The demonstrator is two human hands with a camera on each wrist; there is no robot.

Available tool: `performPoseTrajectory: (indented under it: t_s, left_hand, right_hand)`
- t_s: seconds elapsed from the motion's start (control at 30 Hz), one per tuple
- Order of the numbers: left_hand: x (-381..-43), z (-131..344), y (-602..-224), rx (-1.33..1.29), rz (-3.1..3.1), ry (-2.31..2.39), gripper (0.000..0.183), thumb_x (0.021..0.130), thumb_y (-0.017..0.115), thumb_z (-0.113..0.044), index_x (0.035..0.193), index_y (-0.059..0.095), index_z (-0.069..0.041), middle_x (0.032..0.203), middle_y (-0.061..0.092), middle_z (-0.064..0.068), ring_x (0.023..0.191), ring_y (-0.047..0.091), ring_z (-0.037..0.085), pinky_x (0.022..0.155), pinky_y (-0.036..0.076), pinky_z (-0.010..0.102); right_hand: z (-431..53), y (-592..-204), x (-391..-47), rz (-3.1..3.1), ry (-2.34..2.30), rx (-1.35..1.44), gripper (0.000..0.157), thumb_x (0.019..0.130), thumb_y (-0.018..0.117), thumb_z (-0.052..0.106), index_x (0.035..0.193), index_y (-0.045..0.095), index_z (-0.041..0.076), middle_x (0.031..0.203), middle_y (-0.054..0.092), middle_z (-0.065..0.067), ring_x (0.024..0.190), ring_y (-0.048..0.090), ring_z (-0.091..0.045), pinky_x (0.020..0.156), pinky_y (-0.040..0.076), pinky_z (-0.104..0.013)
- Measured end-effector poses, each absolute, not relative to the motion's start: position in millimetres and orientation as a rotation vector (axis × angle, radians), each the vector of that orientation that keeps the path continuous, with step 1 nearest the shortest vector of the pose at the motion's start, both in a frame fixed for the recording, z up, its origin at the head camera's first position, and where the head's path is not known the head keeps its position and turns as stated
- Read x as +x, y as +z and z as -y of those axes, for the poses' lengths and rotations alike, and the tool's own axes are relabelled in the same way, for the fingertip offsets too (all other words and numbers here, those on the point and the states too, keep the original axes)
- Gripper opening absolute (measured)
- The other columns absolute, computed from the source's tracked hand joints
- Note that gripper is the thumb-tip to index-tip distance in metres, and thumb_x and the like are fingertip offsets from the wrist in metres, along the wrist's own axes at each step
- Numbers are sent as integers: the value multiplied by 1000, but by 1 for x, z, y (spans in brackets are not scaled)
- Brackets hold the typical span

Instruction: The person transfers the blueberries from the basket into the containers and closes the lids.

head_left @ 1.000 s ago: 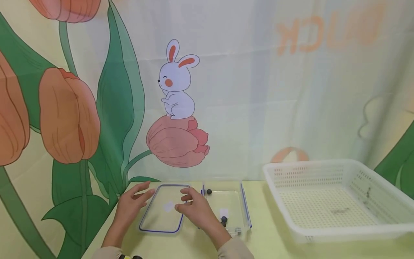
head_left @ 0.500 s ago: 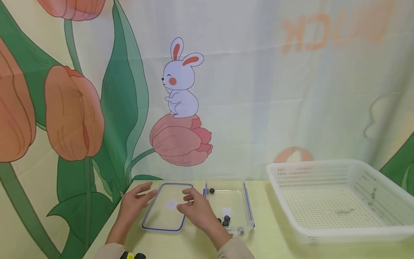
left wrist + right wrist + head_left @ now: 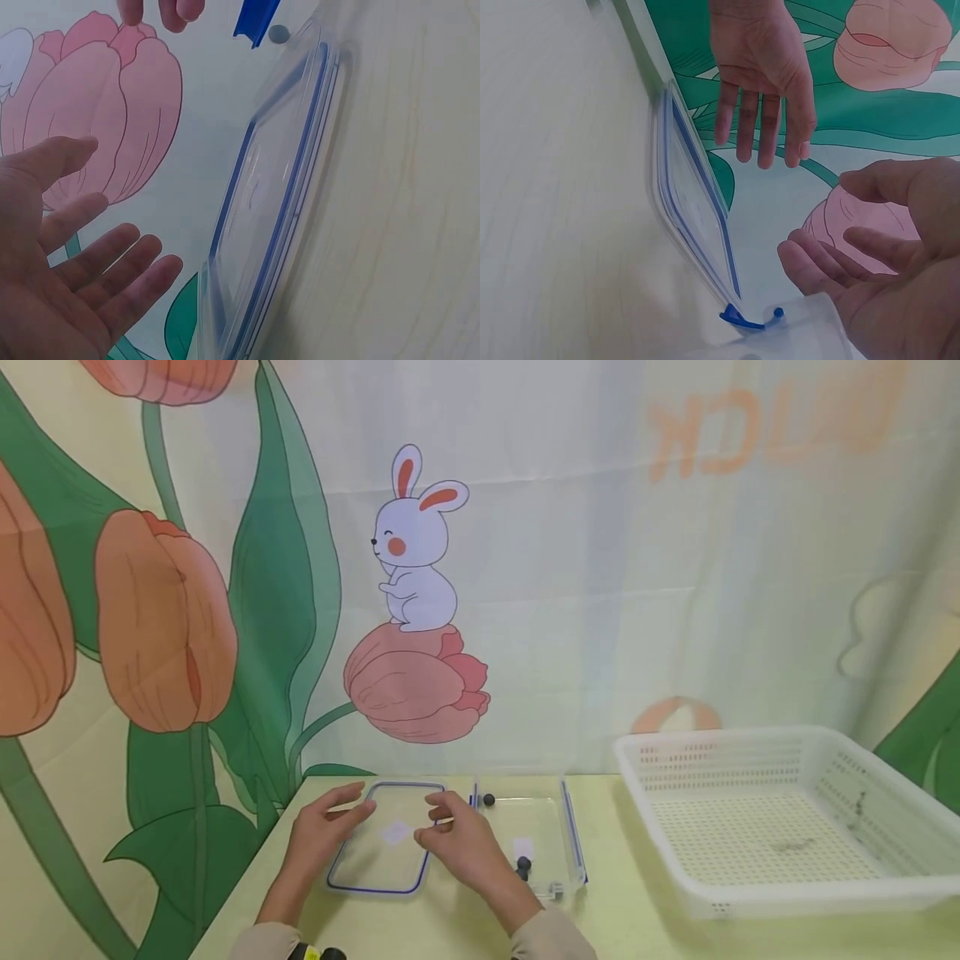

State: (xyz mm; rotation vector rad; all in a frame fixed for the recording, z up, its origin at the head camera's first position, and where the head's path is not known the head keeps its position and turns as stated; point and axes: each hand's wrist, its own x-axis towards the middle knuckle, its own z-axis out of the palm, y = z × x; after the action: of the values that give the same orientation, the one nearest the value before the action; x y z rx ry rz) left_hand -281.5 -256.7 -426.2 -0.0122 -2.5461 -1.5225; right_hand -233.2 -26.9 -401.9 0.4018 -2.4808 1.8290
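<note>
In the head view, a clear lid with a blue rim seal lies flat on the table, a small white square showing at its middle. My left hand is held over its left edge, fingers relaxed and holding nothing. Over the lid's right edge is my right hand, loosely bent fingers facing the left hand, also holding nothing. A clear box with blue side clips stands right of the lid. Inside it, one dark ball sits at the far left corner; more dark balls are near the front, partly hidden by my right wrist.
A large white plastic basket with perforated sides stands on the table to the right. Behind the table hangs a curtain printed with tulips and a rabbit. The table's left edge runs close beside my left arm.
My left hand has shifted slightly right, its fingertips now overlapping the lid's left edge. The right hand keeps nearly the same pose. The head view has tilted and shifted a little.
</note>
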Motion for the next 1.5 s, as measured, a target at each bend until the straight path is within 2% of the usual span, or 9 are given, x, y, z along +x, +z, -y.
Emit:
performPoseTrajectory:
  t_s: [0.33, 0.77, 1.07, 1.27, 1.5]
  left_hand:
    - [-280, 234, -426, -88, 2488, -1566, 52, 82, 74, -45, 126, 64, -21, 126, 61, 8, 107, 64, 26, 80, 58, 35]
    - [-269, 189, -419, -196, 2441, -1650, 48, 80, 76, -45, 122, 66, -25, 119, 64, 7, 96, 67, 21, 72, 59, 32]
    - [-267, 149, -420, -246, 2528, -1748, 52, 81, 77, -39, 127, 64, -17, 122, 62, 14, 88, 66, 21, 65, 60, 33]
    - [-266, 131, -417, -299, 2547, -1829, 51, 82, 78, -22, 128, 62, -9, 120, 60, 21, 83, 69, 26, 61, 60, 35]
    - [-268, 125, -422, -297, 2551, -1839, 47, 79, 78, -9, 124, 65, -6, 110, 64, 20, 71, 69, 21, 59, 60, 36]
  right_hand:
    - [7, -393, -232, 2474, 1794, 436, 46, 89, 70, 23, 131, 55, 11, 117, 60, -10, 101, 64, -23, 76, 57, -36]
    - [-36, -371, -227, 2509, 1597, 454, 41, 91, 67, 25, 130, 56, 15, 116, 62, -4, 103, 62, -20, 78, 56, -38]
    - [-76, -355, -216, 2484, 1544, 390, 37, 89, 70, 22, 125, 61, 20, 114, 64, -1, 101, 64, -20, 78, 56, -38]
    - [-107, -345, -207, 2484, 1502, 407, 36, 90, 70, 24, 125, 61, 20, 115, 64, -1, 102, 64, -19, 79, 56, -36]
    - [-141, -331, -197, 2532, 1397, 435, 35, 90, 69, 31, 123, 61, 21, 117, 64, 0, 102, 64, -18, 80, 55, -35]
